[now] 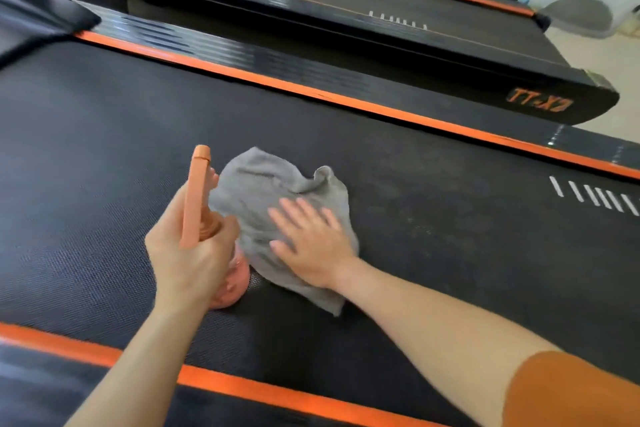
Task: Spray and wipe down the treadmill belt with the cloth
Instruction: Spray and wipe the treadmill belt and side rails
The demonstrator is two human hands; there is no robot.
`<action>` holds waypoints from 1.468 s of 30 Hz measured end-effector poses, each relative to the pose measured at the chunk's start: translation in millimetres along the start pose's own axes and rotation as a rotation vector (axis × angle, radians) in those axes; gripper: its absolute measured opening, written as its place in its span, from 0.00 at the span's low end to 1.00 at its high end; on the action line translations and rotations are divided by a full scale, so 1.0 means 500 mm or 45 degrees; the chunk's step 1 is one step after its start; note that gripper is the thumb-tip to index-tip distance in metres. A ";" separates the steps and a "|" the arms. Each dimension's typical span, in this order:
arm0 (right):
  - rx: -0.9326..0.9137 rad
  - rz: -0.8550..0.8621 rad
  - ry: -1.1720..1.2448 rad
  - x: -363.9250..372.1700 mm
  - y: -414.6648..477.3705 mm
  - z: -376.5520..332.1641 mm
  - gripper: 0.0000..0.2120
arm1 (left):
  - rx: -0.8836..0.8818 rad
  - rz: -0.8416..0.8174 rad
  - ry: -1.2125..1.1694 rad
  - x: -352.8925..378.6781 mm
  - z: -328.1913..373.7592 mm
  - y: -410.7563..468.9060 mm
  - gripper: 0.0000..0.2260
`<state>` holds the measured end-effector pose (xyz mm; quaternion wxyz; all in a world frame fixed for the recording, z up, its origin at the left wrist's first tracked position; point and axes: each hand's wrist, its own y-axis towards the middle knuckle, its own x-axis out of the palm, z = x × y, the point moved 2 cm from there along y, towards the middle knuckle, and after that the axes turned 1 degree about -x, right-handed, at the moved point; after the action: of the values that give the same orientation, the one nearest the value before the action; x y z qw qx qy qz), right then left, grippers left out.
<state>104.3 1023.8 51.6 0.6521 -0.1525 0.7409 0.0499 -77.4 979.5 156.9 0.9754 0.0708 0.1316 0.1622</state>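
A: The right hand (308, 243): how is it lying?

B: It is lying flat, with fingers straight and spread and the palm pressing down on the grey cloth (277, 184). It is curling round nothing.

A: And where is the cloth sitting?

B: It is lying rumpled on the treadmill belt (104, 149), roughly mid-width. Its far edge is bunching up beyond the fingertips, and one corner is trailing out beneath the wrist.

A: What is the left hand (190, 253) doing?

B: It is gripping the spray bottle (197, 194), with fingers wrapping round the neck. The orange spray head is rising above the knuckles. The pinkish body is showing below the hand, just beside the cloth's left edge. Whether the base is touching the belt cannot be told.

A: Moving outward?

B: The dark, textured belt is running between a near orange stripe (242, 388) and a far orange stripe (311, 94). White dashes (595, 196) are showing on the belt at the right. Beyond the far stripe a neighbouring treadmill (381, 28) is standing parallel, with orange lettering (540, 104) on its end cap. An orange sleeve (571, 392) is covering the right upper arm.
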 end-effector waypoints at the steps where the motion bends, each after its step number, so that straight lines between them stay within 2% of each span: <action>1: 0.129 0.024 -0.047 -0.006 -0.017 0.071 0.34 | 0.018 0.008 0.001 0.001 -0.008 0.001 0.33; 4: 0.803 0.095 -0.031 -0.040 -0.098 0.304 0.30 | 0.155 0.020 0.020 0.003 -0.022 0.004 0.27; 5: 0.994 0.093 0.016 -0.050 -0.119 0.337 0.30 | 0.185 0.036 0.003 0.004 -0.025 0.004 0.25; 7: 1.144 0.068 0.070 -0.045 -0.101 0.310 0.28 | 0.208 0.079 -0.008 0.015 -0.036 0.013 0.22; 9: 0.928 0.091 0.085 -0.032 -0.050 0.186 0.27 | 0.201 0.151 0.017 0.022 -0.044 0.024 0.18; 12: 0.228 0.033 0.025 0.008 -0.034 -0.004 0.26 | 0.213 0.146 0.068 0.036 -0.050 0.030 0.14; 14: -0.045 -0.083 -0.012 0.010 -0.062 -0.013 0.29 | 0.266 0.010 0.198 0.026 -0.049 0.029 0.18; 15: -0.090 -0.085 -0.064 0.004 -0.080 0.028 0.31 | 0.248 -0.093 0.247 0.017 -0.049 0.021 0.21; 17: 0.078 -0.008 -0.123 -0.008 -0.113 0.165 0.33 | 0.154 -0.218 0.337 -0.005 -0.066 0.000 0.22; 18: 0.308 0.012 -0.131 -0.020 -0.132 0.247 0.33 | 0.110 -0.222 0.414 -0.008 -0.074 -0.012 0.21; 20: 0.760 0.026 -0.086 -0.037 -0.163 0.349 0.32 | 0.032 -0.194 0.591 -0.013 -0.093 -0.037 0.26; 22: 0.953 0.129 -0.066 -0.022 -0.156 0.326 0.30 | -0.040 -0.159 0.611 -0.003 -0.091 -0.038 0.25; 23: 0.895 0.186 -0.068 -0.007 -0.145 0.271 0.29 | -0.062 -0.141 0.609 0.000 -0.092 -0.038 0.25; 24: 0.739 0.231 -0.060 0.008 -0.136 0.202 0.29 | -0.067 -0.129 0.602 0.004 -0.095 -0.039 0.25; 27: -0.034 0.192 -0.106 0.052 -0.164 -0.010 0.27 | -0.142 -0.151 0.613 0.002 -0.112 -0.069 0.34; 29: -0.362 0.098 -0.107 0.051 -0.182 -0.035 0.28 | -0.187 -0.215 0.728 -0.008 -0.121 -0.102 0.42; 30: -0.429 0.081 -0.116 0.045 -0.182 -0.003 0.29 | -0.203 -0.251 0.830 -0.015 -0.128 -0.118 0.44; 32: -0.333 0.146 -0.165 0.033 -0.180 0.105 0.29 | -0.127 -0.295 1.047 -0.024 -0.139 -0.145 0.43; 36: 0.275 0.135 -0.103 0.002 -0.185 0.281 0.32 | 0.078 -0.224 1.204 -0.031 -0.151 -0.169 0.33; 38: 0.309 0.171 -0.092 0.002 -0.188 0.279 0.27 | 0.075 -0.183 1.197 -0.035 -0.147 -0.171 0.28; 41: 0.319 0.197 -0.079 0.008 -0.186 0.268 0.25 | 0.099 -0.281 1.262 -0.040 -0.140 -0.173 0.20; 44: 0.374 0.172 -0.060 0.004 -0.183 0.274 0.25 | 0.035 -0.420 1.298 -0.035 -0.141 -0.163 0.17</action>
<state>260.9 973.9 41.2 0.6796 -0.0041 0.7334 -0.0119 -88.7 903.8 78.9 0.7992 -0.0257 0.6002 0.0188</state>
